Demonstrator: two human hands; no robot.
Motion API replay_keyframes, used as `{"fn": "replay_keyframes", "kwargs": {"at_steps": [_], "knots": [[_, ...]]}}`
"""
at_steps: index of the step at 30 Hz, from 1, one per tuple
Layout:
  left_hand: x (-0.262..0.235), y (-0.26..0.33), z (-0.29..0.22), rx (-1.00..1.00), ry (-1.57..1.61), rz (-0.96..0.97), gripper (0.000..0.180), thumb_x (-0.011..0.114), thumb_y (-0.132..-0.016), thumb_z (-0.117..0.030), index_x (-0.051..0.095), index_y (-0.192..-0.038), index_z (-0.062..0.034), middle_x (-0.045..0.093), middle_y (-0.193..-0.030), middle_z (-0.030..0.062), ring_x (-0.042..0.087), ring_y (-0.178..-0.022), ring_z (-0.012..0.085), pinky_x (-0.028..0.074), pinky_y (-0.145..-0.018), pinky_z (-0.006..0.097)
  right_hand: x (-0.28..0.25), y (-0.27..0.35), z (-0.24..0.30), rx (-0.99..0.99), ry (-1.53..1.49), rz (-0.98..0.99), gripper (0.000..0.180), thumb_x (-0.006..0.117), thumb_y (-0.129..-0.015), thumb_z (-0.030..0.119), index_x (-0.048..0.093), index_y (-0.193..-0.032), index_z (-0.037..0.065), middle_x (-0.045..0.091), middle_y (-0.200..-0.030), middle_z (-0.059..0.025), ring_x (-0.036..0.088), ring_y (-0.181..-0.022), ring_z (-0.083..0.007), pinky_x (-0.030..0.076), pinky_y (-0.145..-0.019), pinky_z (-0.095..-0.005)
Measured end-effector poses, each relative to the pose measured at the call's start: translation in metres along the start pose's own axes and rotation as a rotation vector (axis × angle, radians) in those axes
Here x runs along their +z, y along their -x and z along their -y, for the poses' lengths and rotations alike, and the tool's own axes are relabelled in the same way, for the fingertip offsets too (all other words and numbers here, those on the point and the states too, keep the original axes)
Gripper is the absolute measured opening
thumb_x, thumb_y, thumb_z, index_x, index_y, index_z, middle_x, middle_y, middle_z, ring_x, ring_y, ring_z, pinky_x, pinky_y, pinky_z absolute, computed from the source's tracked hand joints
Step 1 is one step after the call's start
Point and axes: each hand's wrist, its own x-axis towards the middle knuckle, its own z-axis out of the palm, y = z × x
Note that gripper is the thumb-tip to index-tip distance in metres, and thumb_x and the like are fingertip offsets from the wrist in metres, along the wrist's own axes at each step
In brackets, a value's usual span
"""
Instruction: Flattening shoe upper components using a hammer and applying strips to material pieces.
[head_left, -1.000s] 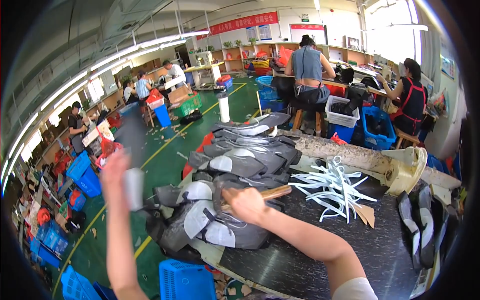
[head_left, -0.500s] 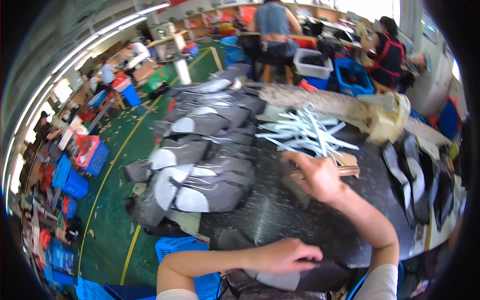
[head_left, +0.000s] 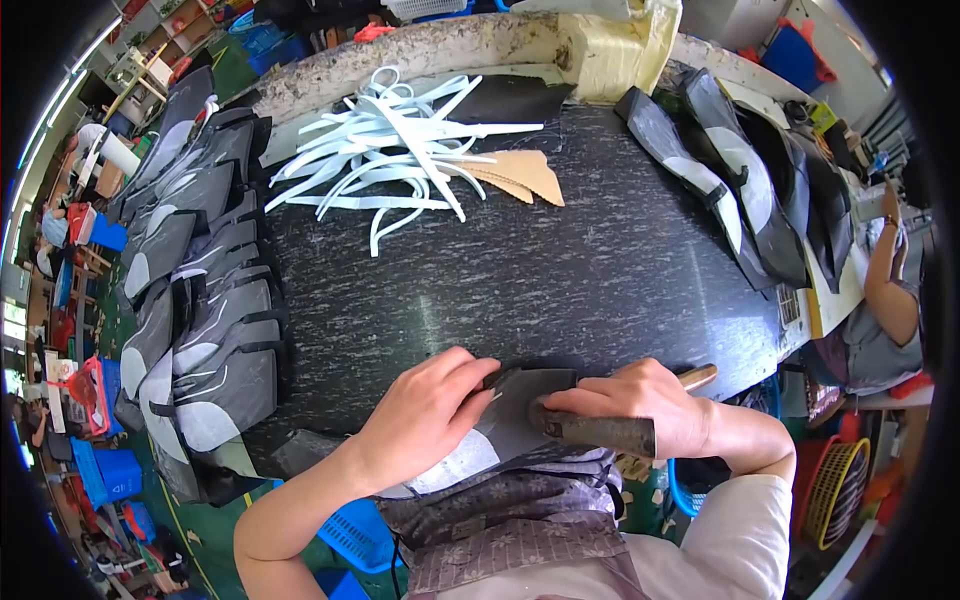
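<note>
At the near edge of the black table (head_left: 500,270) lies a dark grey shoe-upper piece (head_left: 530,395) with a whitish patch. My left hand (head_left: 425,405) grips its upper edge between thumb and bent fingers. The right hand (head_left: 640,400) is closed round a hammer (head_left: 605,432). Its worn metal head lies against the right part of the piece, and the end of its wooden handle sticks out beyond my knuckles. Part of the piece is hidden beneath my left hand and forearm.
Overlapping grey-and-white upper pieces (head_left: 215,300) line the table's left side. Pale blue strips (head_left: 400,150) lie tangled at the back, beside tan card pieces (head_left: 525,175). More dark pieces (head_left: 745,170) rest at the right. A person (head_left: 885,310) is beyond them; a blue basket (head_left: 360,535) sits below.
My right hand has brought the hammer from beside the strips to the piece at the near edge. My left hand now holds that piece. The view has tilted down and shifted.
</note>
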Motion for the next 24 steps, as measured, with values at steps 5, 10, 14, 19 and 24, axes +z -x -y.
{"fn": "replay_keyframes", "kwargs": {"at_steps": [5, 10, 14, 19, 24], "knots": [[0.011, -0.008, 0.01, 0.003, 0.078, -0.028, 0.017, 0.07, -0.084, 0.0, 0.07, -0.101, -0.0005, 0.065, -0.09, 0.0112, 0.065, -0.073, 0.0252, 0.053, -0.064, 0.036, 0.006, 0.002, -0.003, -0.027, 0.033, -0.002, 0.032, 0.063, -0.087, 0.02, 0.063, -0.116, 0.007, 0.061, -0.076, -0.0052, 0.065, -0.057, -0.0233, 0.052, -0.048, -0.035], [0.015, -0.001, 0.008, 0.237, -0.175, -0.095, 0.021, 0.072, -0.074, 0.0, 0.07, -0.095, 0.0006, 0.065, -0.09, 0.0105, 0.063, -0.071, 0.0259, 0.053, -0.06, 0.036, -0.003, -0.002, -0.005, -0.001, -0.054, -0.118, 0.034, 0.066, -0.085, 0.021, 0.062, -0.115, 0.005, 0.061, -0.075, -0.0053, 0.064, -0.055, -0.0226, 0.051, -0.047, -0.0344], [0.016, -0.001, 0.006, 0.355, -0.36, -0.093, 0.023, 0.067, -0.07, -0.003, 0.067, -0.093, 0.0015, 0.06, -0.087, 0.0082, 0.06, -0.07, 0.0214, 0.049, -0.059, 0.032, -0.016, -0.024, -0.009, 0.027, 0.049, -0.231, 0.033, 0.066, -0.083, 0.018, 0.06, -0.113, 0.006, 0.058, -0.073, -0.0064, 0.065, -0.056, -0.0239, 0.05, -0.046, -0.0361], [0.017, -0.002, 0.006, 0.378, -0.388, -0.114, 0.022, 0.063, -0.074, -0.006, 0.066, -0.094, 0.0007, 0.056, -0.083, 0.0056, 0.056, -0.071, 0.0182, 0.046, -0.061, 0.03, -0.009, -0.035, -0.013, 0.047, 0.127, -0.038, 0.02, 0.063, -0.08, 0.011, 0.053, -0.097, 0.007, 0.057, -0.073, -0.0061, 0.066, -0.059, -0.0243, 0.051, -0.046, -0.0379], [0.004, 0.001, 0.003, 0.16, -0.231, -0.155, 0.023, 0.076, -0.071, -0.003, 0.071, -0.093, -0.0027, 0.065, -0.088, 0.0079, 0.062, -0.074, 0.0253, 0.048, -0.066, 0.036, -0.004, -0.036, -0.01, 0.045, 0.13, 0.005, 0.022, 0.062, -0.081, 0.012, 0.054, -0.101, 0.007, 0.056, -0.072, -0.0052, 0.066, -0.059, -0.0237, 0.051, -0.046, -0.0381]]}}
